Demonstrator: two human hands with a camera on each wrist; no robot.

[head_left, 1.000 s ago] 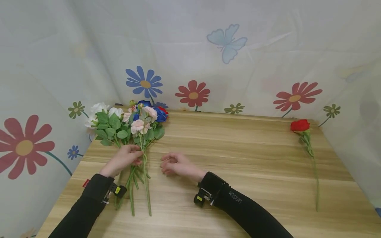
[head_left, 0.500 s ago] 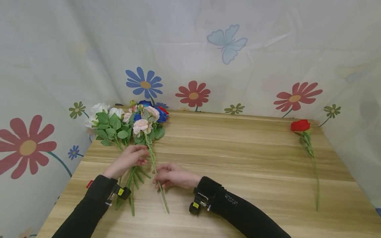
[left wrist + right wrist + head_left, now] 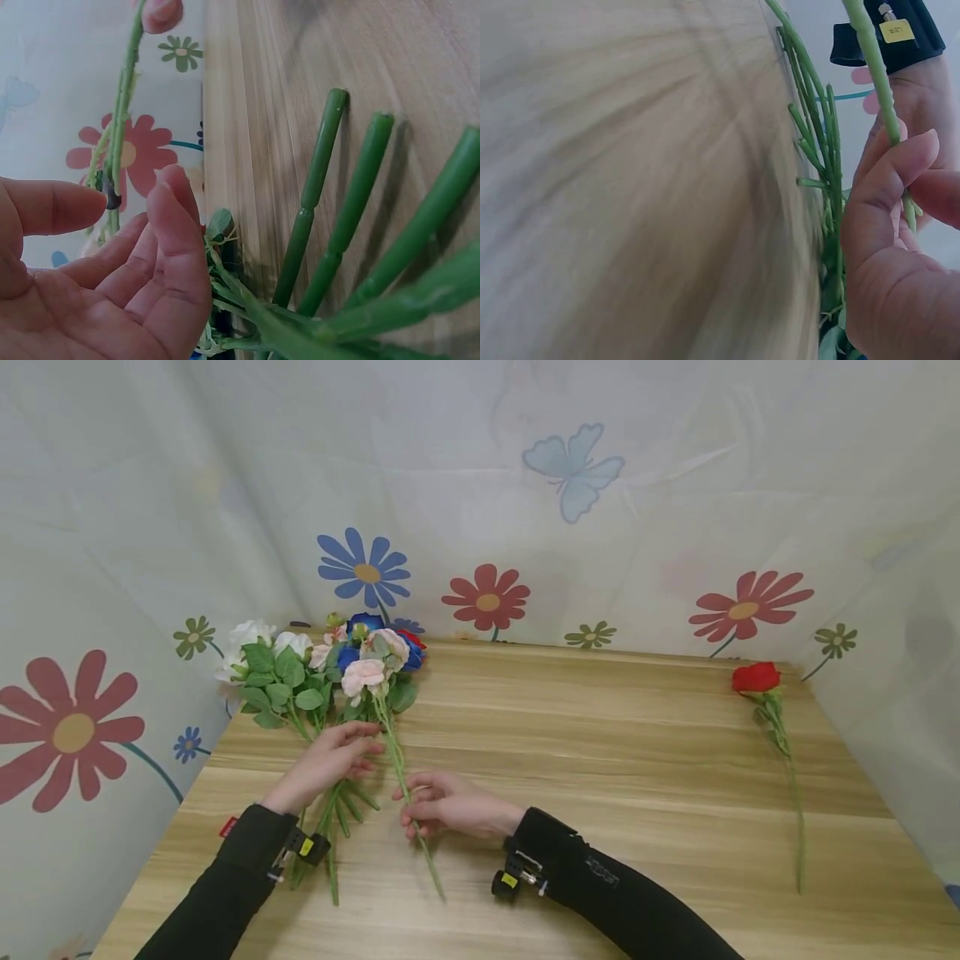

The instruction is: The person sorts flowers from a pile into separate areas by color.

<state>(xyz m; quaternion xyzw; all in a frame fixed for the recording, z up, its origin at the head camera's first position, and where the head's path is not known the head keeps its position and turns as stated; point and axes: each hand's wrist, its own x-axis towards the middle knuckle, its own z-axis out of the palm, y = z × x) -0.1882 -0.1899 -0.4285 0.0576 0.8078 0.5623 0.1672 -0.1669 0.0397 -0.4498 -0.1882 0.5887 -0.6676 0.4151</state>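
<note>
A pale pink artificial flower on a long green stem slants over the left part of the table in the head view. My right hand pinches its lower stem between thumb and fingers, as the right wrist view also shows. My left hand is beside the upper stem, its fingers loosely bent and thumb apart from them; whether a fingertip touches the stem is unclear. Beneath the left hand lie several green stems of a bunch with white roses, blue roses and green leaves.
A single red rose lies lengthwise at the right side of the wooden table. Behind and beside the table hangs a pale cloth printed with flowers and a butterfly.
My right hand has come to the pink flower's stem and gripped it. The stem's lower end has swung right and the bloom has shifted slightly right. My left hand has moved slightly right, its grasp loosened.
</note>
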